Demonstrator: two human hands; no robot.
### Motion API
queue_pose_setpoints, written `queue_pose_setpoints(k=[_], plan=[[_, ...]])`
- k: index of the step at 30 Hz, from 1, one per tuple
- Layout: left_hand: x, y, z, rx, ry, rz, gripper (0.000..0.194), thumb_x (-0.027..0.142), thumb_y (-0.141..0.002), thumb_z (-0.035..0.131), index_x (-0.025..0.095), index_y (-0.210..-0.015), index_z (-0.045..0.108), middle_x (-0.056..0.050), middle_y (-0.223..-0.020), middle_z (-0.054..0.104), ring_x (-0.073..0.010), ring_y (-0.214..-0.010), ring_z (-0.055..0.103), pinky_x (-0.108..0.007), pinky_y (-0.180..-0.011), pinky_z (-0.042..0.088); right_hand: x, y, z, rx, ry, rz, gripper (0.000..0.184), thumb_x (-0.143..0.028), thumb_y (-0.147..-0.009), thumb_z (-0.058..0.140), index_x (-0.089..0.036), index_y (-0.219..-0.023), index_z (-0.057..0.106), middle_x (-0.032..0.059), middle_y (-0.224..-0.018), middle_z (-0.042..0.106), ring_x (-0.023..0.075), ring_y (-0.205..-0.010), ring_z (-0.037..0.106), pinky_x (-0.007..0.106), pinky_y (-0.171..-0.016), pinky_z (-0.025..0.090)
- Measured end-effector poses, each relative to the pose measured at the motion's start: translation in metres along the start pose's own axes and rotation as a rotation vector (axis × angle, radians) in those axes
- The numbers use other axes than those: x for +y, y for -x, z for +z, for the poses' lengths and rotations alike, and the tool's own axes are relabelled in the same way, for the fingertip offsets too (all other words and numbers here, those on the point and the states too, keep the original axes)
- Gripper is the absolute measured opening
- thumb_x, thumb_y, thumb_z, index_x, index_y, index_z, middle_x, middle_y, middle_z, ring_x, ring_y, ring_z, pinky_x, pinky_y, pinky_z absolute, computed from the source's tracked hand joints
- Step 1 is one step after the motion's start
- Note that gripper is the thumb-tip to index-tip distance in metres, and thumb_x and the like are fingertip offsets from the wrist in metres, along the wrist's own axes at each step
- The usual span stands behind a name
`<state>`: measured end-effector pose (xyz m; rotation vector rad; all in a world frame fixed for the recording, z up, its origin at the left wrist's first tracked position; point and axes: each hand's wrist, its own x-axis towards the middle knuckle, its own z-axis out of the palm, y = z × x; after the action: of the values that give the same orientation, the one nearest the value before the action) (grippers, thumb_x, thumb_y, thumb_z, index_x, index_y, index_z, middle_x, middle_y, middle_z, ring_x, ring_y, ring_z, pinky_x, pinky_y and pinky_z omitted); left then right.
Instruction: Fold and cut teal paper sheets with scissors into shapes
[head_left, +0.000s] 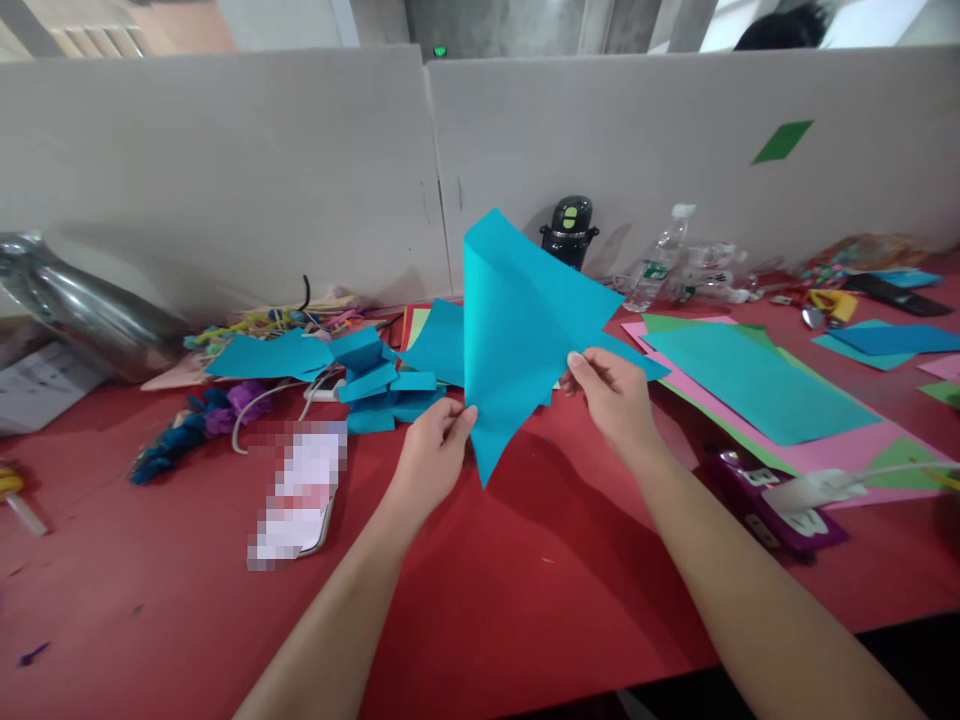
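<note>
A sheet of turquoise paper (529, 310) is held up above the red table, curling over along its left side. My left hand (439, 445) pinches its lower left edge between thumb and fingers. On the other side, my right hand (607, 395) grips the right edge, thumb in front. Behind the sheet lie folded turquoise paper pieces (367, 375), partly hidden by it. A phone (304, 490) with a blurred-out screen rests to the left of my left hand.
Stacked coloured paper (757, 375) and a purple power strip (780, 505) with a white plug lie at right. Plastic bottles (664, 260) and a black flask (570, 230) stand by the white partition (225, 170). A metal kettle (97, 310) is at left.
</note>
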<state>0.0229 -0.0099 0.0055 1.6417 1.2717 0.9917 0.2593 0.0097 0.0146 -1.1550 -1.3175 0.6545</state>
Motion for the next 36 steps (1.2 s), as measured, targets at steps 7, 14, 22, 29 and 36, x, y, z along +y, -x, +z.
queue_pose_setpoints(k=[7, 14, 22, 29, 36], plan=[[-0.004, -0.002, 0.008, -0.095, 0.168, -0.051, 0.018, 0.038, -0.092, 0.056, 0.020, -0.095, 0.053, -0.003, -0.082, 0.063, -0.0190, -0.075, 0.060, -0.029, -0.067, 0.047, -0.001, 0.001, 0.000, 0.035, 0.010, -0.018, 0.034, -0.040, -0.095, 0.060, -0.021, -0.066, 0.060, 0.0022, -0.066, 0.064, 0.0168, -0.063, 0.063, 0.031, -0.064, 0.051], [0.003, 0.001, 0.005, -0.012, -0.017, -0.057, 0.028, 0.047, -0.094, 0.054, 0.020, -0.098, 0.061, -0.002, -0.074, 0.064, -0.0170, -0.054, 0.056, -0.029, -0.055, 0.040, -0.001, 0.000, -0.001, 0.055, 0.027, -0.012, 0.033, -0.039, -0.094, 0.060, -0.022, -0.066, 0.061, 0.0028, -0.066, 0.065, 0.0171, -0.062, 0.062, 0.032, -0.064, 0.052], [0.005, 0.005, 0.004, 0.072, -0.150, -0.021, 0.035, 0.053, -0.095, 0.049, 0.021, -0.087, 0.061, 0.001, -0.062, 0.052, -0.0158, -0.052, 0.046, -0.028, -0.051, 0.027, 0.002, -0.001, -0.001, 0.061, 0.001, -0.004, 0.032, -0.040, -0.094, 0.061, -0.021, -0.067, 0.061, 0.0033, -0.066, 0.066, 0.0168, -0.062, 0.061, 0.032, -0.064, 0.052], [0.010, 0.003, 0.006, -0.126, 0.075, -0.062, 0.026, 0.043, -0.093, 0.057, 0.021, -0.079, 0.054, 0.003, -0.061, 0.051, -0.0152, -0.058, 0.053, -0.027, -0.056, 0.039, 0.003, -0.004, -0.009, 0.018, 0.038, -0.027, 0.034, -0.042, -0.094, 0.060, -0.022, -0.067, 0.061, 0.0018, -0.065, 0.064, 0.0172, -0.064, 0.062, 0.032, -0.066, 0.051], [0.008, 0.001, 0.003, -0.128, 0.309, -0.093, 0.034, 0.049, -0.087, 0.067, 0.019, -0.102, 0.070, -0.008, -0.097, 0.076, -0.0250, -0.088, 0.071, -0.035, -0.077, 0.055, -0.004, -0.002, -0.010, -0.147, 0.046, -0.008, 0.037, -0.046, -0.094, 0.060, -0.022, -0.065, 0.060, 0.0019, -0.065, 0.063, 0.0171, -0.064, 0.061, 0.031, -0.065, 0.051]])
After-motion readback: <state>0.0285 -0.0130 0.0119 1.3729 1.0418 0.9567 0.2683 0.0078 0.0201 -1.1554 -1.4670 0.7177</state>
